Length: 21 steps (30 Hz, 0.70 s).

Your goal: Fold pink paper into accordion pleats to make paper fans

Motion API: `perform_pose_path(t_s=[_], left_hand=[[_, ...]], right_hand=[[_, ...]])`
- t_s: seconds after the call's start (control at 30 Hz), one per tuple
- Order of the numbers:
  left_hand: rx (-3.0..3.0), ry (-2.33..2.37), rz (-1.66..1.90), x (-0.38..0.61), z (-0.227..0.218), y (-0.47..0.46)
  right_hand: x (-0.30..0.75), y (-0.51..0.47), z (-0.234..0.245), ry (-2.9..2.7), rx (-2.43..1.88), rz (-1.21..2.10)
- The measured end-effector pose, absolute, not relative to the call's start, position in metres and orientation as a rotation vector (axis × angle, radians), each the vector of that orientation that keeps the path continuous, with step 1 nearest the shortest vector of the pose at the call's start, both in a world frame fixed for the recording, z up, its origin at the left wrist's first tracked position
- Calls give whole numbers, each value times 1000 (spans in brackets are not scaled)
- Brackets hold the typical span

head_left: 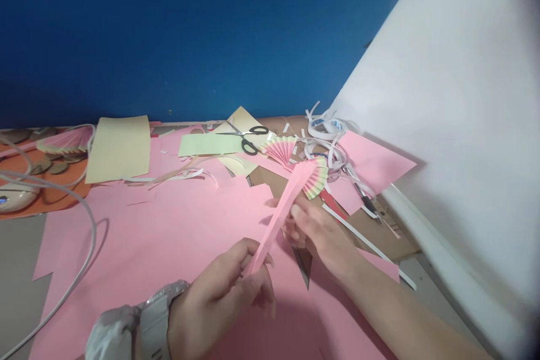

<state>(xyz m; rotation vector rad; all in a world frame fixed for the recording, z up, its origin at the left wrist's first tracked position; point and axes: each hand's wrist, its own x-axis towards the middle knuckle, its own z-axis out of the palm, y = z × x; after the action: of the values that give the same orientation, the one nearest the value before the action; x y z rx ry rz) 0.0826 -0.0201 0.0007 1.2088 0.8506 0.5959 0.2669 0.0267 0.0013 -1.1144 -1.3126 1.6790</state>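
A narrow folded strip of pink paper (280,211) slants up and to the right between my hands, above large pink sheets (169,236). Its lower end is pinched in my left hand (232,287), which wears a watch with a pale strap. My right hand (314,228) grips the strip higher up, from the right, its fingers partly behind the paper. Just beyond the strip's top end lie pleated pink paper fans with yellow-green edges, one fan (280,149) behind and another fan (316,177) partly covered by the strip.
Black-handled scissors (248,138) rest on a green paper strip (206,145). Curled white tape strips (324,140) and a pen-like tool (363,191) lie at right, near a white wall (464,95). A cable (93,225) loops along the left, by a pale mouse (17,197).
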Motion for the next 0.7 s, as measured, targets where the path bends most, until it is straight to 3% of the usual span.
perform_pose_path(t_s=[0.13,0.33,0.7], left_hand=[[1303,904,496,83,6,-19],[1374,985,536,87,-2,-18],[1214,1053,510,90,-3,-17]], right_hand=[[266,26,4,-1428,-1248,1515],[258,16,8,-1662,-1165,1707],[256,11,13,-1964,-1272,1434]])
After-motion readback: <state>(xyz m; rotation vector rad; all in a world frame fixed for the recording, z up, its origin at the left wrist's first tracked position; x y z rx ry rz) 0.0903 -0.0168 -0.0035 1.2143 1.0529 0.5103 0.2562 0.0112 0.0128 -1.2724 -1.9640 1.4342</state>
